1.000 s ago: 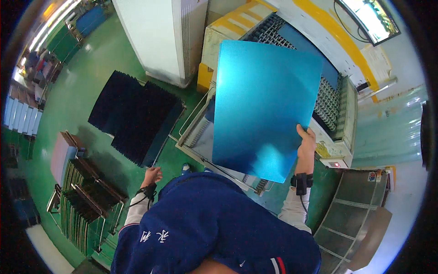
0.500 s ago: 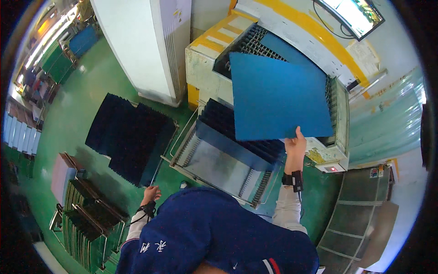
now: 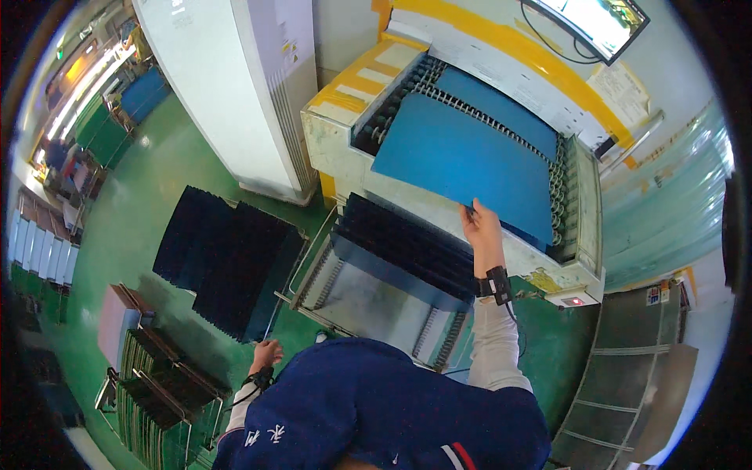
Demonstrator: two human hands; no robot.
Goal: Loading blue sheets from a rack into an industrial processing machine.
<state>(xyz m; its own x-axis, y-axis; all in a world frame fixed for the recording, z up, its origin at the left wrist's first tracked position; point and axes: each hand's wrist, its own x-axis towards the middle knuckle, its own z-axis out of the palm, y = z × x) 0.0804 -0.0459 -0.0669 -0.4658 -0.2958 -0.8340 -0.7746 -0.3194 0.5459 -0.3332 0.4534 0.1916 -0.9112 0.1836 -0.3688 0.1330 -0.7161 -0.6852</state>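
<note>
A flat blue panel lies on the rollers of a conveyor machine, slightly askew, its near edge toward me. My right hand reaches to that near edge, thumb and fingers pinched on it. Behind it, a second blue panel rests further back on the rollers. Low at my left side hangs my left hand, its fingers loosely bent and apart, with nothing visible in them. It is nearest the corner of a stack of dark panels.
Before the machine stands a metal rack holding several upright dark panels. A white cabinet rises at the far left. More racked boards stand at lower left. A screen hangs above right; a grey panelled frame stands at right.
The near blue panel has come down from a raised, tilted position onto the rollers. My right hand has moved slightly left and up with its edge. The left hand stays low.
</note>
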